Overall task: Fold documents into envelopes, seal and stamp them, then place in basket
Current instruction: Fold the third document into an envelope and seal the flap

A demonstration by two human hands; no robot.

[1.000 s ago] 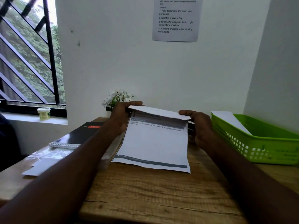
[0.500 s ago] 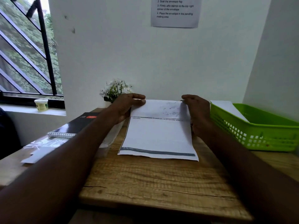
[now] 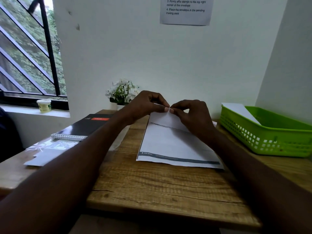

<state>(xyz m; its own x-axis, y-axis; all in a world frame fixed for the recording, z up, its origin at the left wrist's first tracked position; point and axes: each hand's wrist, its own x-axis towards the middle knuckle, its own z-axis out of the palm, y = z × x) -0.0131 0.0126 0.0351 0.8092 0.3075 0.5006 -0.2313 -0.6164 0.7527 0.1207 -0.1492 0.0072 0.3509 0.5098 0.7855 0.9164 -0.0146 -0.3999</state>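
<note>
- Two hands meet at the far edge of a white document that lies on the wooden counter, its top part folded over toward the person.
- The left hand has its fingers curled, thumb and fingertips pinching the fold at the middle of the far edge.
- The right hand is curled the same way and pinches the fold just beside the left one; the two thumb tips touch each other.
- The folded flap covers the upper part of the sheet, and its free edge shows as a dark line across the page.
- The near edge of the document carries a dark printed band and lies flat on the wood.
- At the right of the counter stands a green basket with perforated walls; a white envelope leans inside it against the far left corner.
- The basket is near the document but not touching it.
- To the left lies a black spiral notebook with a red label, and nearer the person clear plastic sleeves and white sheets.
- A small pot of white flowers stands against the wall just behind the left hand.
- A pale tub sits on the window sill at far left.
- An instruction sheet hangs on the wall above the hands, partly cut off by the top of the view.
</note>
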